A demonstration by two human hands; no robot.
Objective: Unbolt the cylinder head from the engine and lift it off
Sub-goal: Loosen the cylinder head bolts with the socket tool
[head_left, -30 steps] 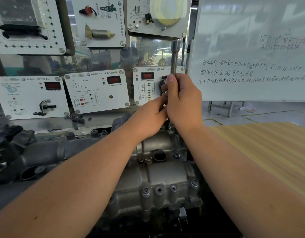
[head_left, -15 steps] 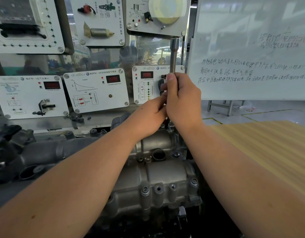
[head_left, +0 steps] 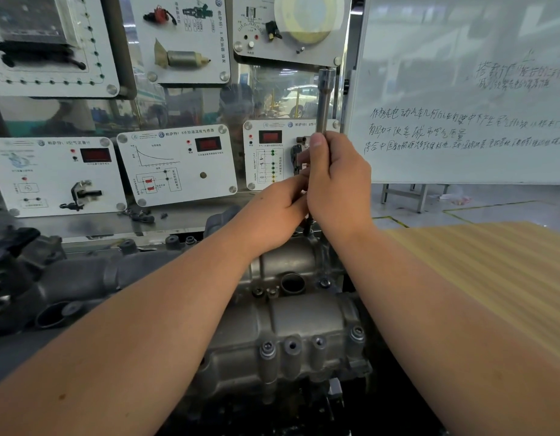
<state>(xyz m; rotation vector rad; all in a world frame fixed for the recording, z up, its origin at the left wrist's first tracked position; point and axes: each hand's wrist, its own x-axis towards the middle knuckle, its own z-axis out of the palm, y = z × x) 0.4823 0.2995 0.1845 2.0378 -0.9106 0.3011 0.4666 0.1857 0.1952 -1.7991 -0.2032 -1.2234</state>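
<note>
Because the far bolt sits deep, I wrap my right hand [head_left: 338,180] round the upright socket wrench [head_left: 324,99] while my left hand [head_left: 272,212] pinches its shaft lower down, steadying it over the cylinder head [head_left: 291,328].

- Single view: head-worn wide-angle camera, facing forward and slightly downward.
- Range: close; both forearms enter from the bottom edge, toward 12 o'clock.
- Coverage: engine [head_left: 272,335] at lower centre, instrument panels [head_left: 178,165] from 9 to 12 o'clock, whiteboard [head_left: 461,89] at 2 o'clock.
- Lens distortion bends the frame edges.
</note>
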